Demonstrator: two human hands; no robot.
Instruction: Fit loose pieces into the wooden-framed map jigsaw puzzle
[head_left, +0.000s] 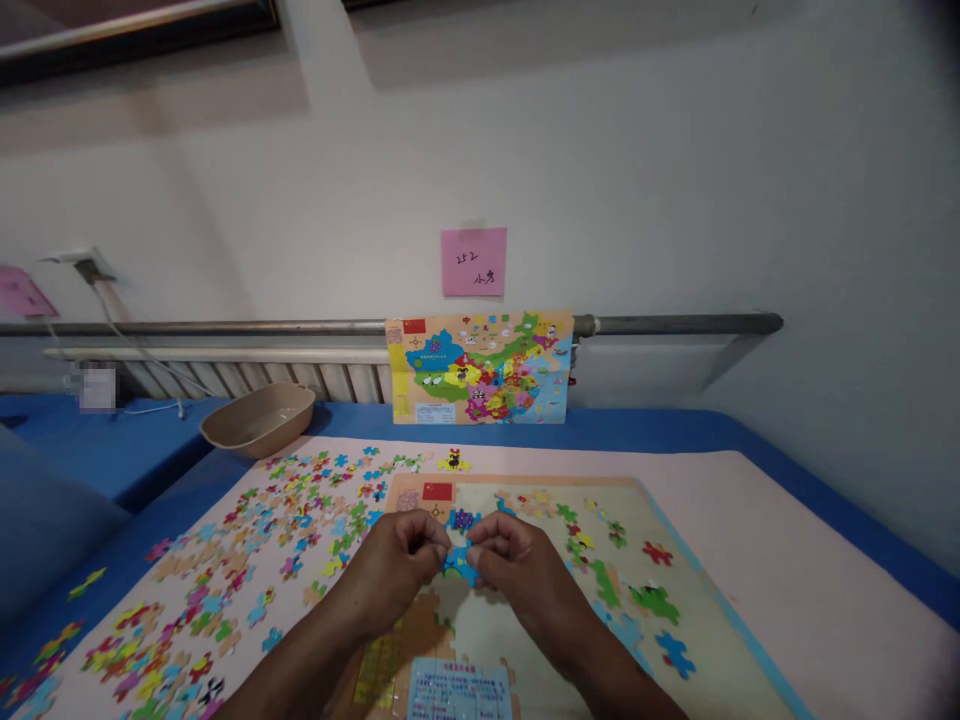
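The left hand [401,552] and right hand [514,552] each keep a narrow thumb-and-finger grip on a blue jigsaw section [460,565], above the puzzle tray [724,592] and just below a purple-dotted piece [463,520]. Whether it is one piece or several joined is unclear, as fingertips cover its edges. Uneven pressure from the two grips could bend a tab or pop a join apart. The forearms cross low over the tray, so a dropped wrist could drag the loose green piece [656,604] or blue piece [675,655] lying on its right side.
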